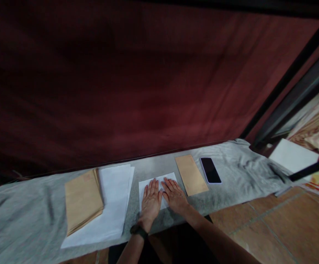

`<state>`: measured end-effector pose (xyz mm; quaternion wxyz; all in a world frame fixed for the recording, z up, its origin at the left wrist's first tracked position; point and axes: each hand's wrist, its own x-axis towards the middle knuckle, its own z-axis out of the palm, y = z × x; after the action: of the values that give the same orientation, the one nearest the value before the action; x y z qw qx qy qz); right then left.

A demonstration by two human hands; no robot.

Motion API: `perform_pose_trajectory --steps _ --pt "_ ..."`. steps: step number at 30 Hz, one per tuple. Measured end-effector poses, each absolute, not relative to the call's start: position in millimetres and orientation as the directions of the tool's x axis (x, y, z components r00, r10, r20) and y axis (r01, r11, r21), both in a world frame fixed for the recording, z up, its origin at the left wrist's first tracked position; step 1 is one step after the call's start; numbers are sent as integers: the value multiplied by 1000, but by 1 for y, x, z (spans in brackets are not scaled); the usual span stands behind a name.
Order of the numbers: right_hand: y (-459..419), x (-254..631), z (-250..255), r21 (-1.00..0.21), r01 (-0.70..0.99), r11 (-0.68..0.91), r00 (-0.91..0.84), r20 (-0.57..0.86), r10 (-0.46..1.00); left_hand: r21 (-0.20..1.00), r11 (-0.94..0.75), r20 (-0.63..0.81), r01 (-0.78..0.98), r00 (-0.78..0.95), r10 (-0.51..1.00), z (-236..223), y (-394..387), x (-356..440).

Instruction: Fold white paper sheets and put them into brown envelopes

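Observation:
A white sheet of paper [145, 185], which looks folded, lies in front of me on a grey cloth [154, 164]. My left hand [151, 200] rests flat on its left half, fingers stretched out, with a dark watch on the wrist. On the right half lies my right hand [174, 195], also flat with fingers spread. The two thumbs come close together near the paper's middle. Just right of the paper is a single brown envelope [191, 175]. The hands cover much of the sheet, so its lower part is hidden.
A stack of brown envelopes [84, 200] sits on larger white sheets [115, 205] at the left. Beyond the single envelope lies a phone [211, 171] with a dark screen. A dark red panel [154, 91] rises behind the cloth. Tiled floor [293, 220] shows at lower right.

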<state>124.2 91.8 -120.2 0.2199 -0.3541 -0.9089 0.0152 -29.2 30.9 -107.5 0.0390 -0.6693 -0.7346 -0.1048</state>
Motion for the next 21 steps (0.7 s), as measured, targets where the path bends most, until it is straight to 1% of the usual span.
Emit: perform_pose_trajectory --steps 7,13,21 --pt "93 124 -122 -178 633 753 -650 406 642 79 93 195 993 -107 975 -106 40 -38" --pt "94 119 -118 -209 654 727 -629 382 677 72 96 202 993 -109 973 -102 35 -33" --pt "87 122 -122 -183 717 673 -557 430 710 58 86 230 995 -98 968 -103 29 -33"
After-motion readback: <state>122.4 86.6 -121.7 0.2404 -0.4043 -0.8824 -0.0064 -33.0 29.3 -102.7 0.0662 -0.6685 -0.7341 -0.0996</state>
